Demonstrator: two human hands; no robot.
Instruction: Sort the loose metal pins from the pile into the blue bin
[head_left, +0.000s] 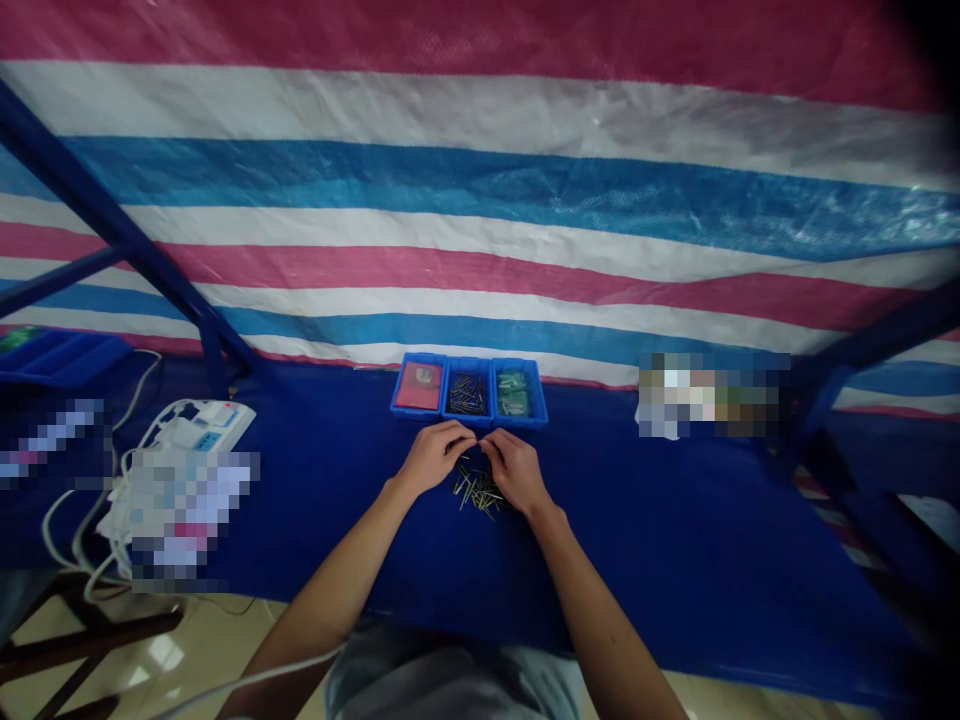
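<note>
Loose metal pins (477, 492) lay piled on the blue cloth (637, 520), mostly unsorted. Left hand (433, 457) and right hand (514, 472) were curled just above, fingertips (472, 436) nearly meeting; any hold too small to tell. Far side: middle bin (466, 418) held dark pins (468, 393), right bin (519, 422) green parts (513, 392), left bin (409, 412) a red pad (418, 386).

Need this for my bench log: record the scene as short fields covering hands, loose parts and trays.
Left hand: fingertips meeting the right hand's above the pile
Right hand: anything pinched is too small to tell
Loose parts: thin metal pins piled on a blue sheet
Trays: three blue bins holding red, dark pin-like and green items
</note>
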